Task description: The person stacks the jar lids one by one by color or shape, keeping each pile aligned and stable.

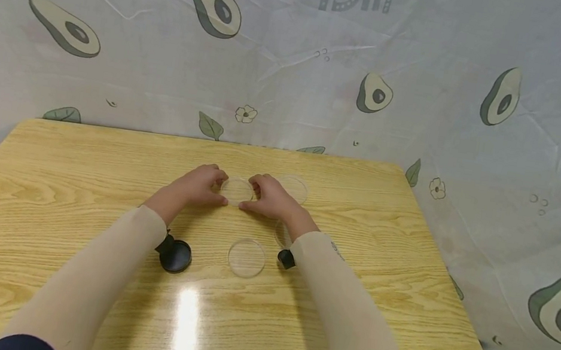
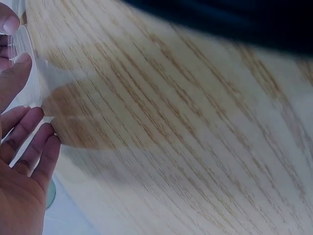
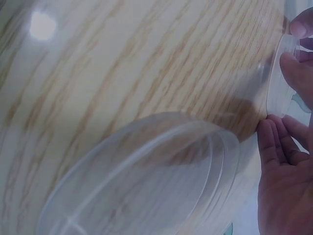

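A dish (image 1: 237, 191) is gripped at its rim by left hand (image 1: 201, 184) and right hand (image 1: 274, 197), towards the table's (image 1: 66, 185) far side, with three other dishes (image 1: 246, 257) judged left to handle.

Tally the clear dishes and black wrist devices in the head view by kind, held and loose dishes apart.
Held clear dish, between left hand and right hand: 1 (stacked or single, cannot tell)
Loose clear dishes: 3
Black wrist devices: 2
Total: 6
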Demonstrator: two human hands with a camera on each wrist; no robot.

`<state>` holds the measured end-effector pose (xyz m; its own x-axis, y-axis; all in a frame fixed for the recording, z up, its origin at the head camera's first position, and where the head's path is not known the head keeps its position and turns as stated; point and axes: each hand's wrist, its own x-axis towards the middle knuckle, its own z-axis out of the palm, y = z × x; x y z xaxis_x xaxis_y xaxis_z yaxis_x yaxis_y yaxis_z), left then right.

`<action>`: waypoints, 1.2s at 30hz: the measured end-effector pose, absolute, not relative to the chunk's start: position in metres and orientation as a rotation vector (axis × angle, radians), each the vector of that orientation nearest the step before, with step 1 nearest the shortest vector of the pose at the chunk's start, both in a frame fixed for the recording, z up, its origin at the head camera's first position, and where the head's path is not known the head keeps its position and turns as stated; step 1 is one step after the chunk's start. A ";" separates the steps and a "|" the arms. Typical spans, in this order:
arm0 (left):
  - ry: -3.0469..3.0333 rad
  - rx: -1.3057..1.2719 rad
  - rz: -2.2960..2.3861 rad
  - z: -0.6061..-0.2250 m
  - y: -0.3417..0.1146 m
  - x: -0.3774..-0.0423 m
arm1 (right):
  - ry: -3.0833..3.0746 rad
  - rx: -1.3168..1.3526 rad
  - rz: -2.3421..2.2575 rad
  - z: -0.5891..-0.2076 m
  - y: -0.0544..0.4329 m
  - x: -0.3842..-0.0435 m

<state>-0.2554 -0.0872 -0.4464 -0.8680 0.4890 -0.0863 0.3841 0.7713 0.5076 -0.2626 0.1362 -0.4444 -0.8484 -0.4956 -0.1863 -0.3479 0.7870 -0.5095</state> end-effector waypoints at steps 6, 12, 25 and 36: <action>2.738 0.653 0.713 -0.444 -0.083 -0.255 | 2.673 -0.648 -0.678 -0.445 0.135 -0.262; 2.730 0.632 0.712 -0.440 -0.081 -0.254 | 2.675 -0.638 -0.686 -0.445 0.135 -0.262; 2.732 0.640 0.748 -0.441 -0.083 -0.254 | 2.679 -0.642 -0.691 -0.441 0.138 -0.260; 2.705 0.686 0.820 -0.432 -0.077 -0.240 | 2.640 -0.664 -0.795 -0.431 0.154 -0.244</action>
<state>-0.2401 -0.0775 -0.4319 -0.8632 0.4980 -0.0832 0.3680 0.7333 0.5717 -0.2439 0.1542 -0.4312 -0.8466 -0.5101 -0.1523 -0.3413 0.7396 -0.5802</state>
